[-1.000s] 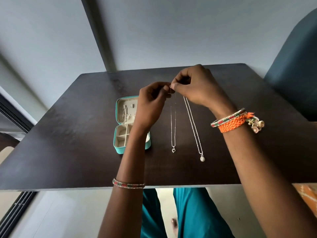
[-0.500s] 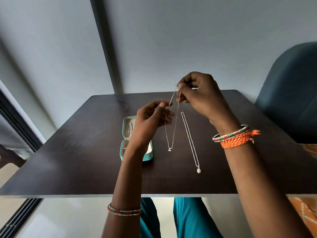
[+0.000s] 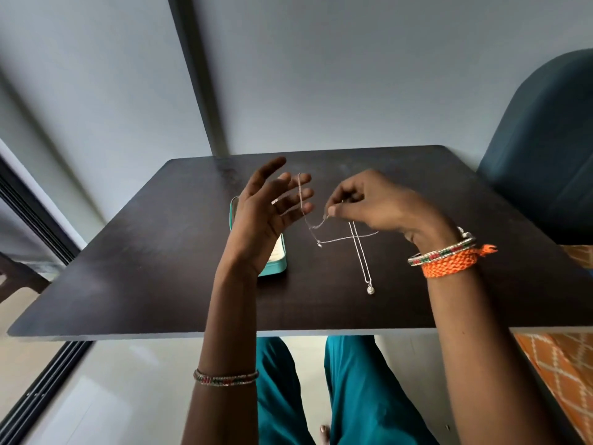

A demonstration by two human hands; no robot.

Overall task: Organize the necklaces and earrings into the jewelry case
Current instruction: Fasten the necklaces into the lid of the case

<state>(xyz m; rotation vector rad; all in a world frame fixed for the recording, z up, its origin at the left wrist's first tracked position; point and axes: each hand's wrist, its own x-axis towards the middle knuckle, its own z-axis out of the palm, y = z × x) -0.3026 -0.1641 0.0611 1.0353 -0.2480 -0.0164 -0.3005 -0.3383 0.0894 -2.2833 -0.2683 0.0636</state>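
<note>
A thin silver chain (image 3: 313, 224) with a small pendant hangs in mid-air. Right of it, a second necklace (image 3: 361, 255) lies straight. A teal case (image 3: 278, 263) sits left.

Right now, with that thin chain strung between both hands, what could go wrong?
1. The thin silver chain with the small pendant loops over the left hand's spread fingers; it could snag or knot.
2. Its slack crosses the second silver necklace with the round pendant lying on the dark wooden table; they might tangle.
3. The left hand hides the open teal jewelry case, making placement awkward.
</note>
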